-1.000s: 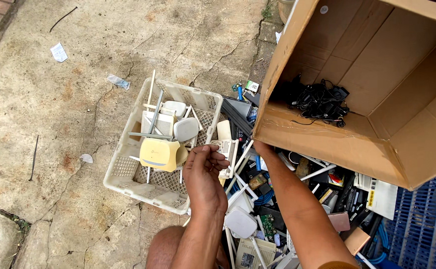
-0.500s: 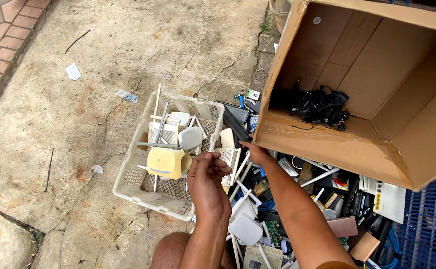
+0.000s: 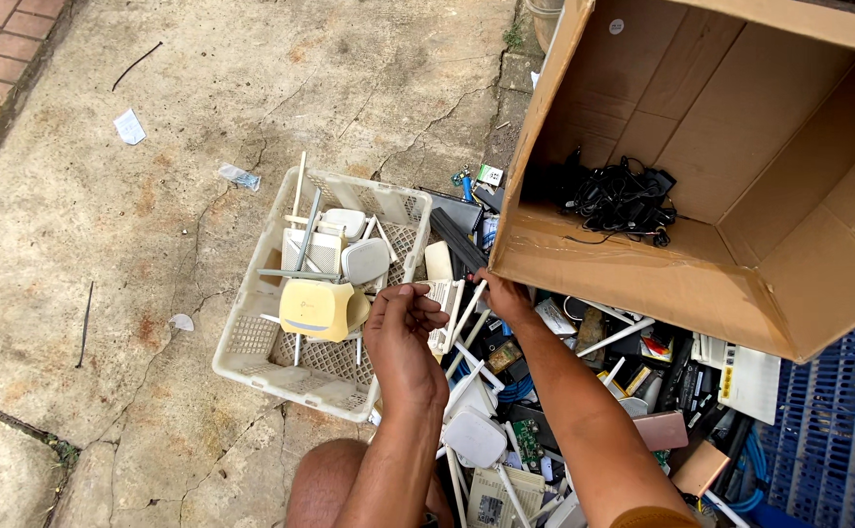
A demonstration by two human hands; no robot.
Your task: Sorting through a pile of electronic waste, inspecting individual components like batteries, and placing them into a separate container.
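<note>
**Both hands on a white router above the pile**

The left hand (image 3: 403, 328) and right hand (image 3: 504, 296) pinch a white router (image 3: 444, 301) between them, holding it clear of the heap beside the white basket (image 3: 251, 337), which holds pale routers. The tilted cardboard box (image 3: 642, 284) holds black cables (image 3: 618, 196).

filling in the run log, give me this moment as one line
left hand: holds white plastic router | right hand: at tilted brown cardboard box edge | white plastic lattice basket: holds routers
</note>
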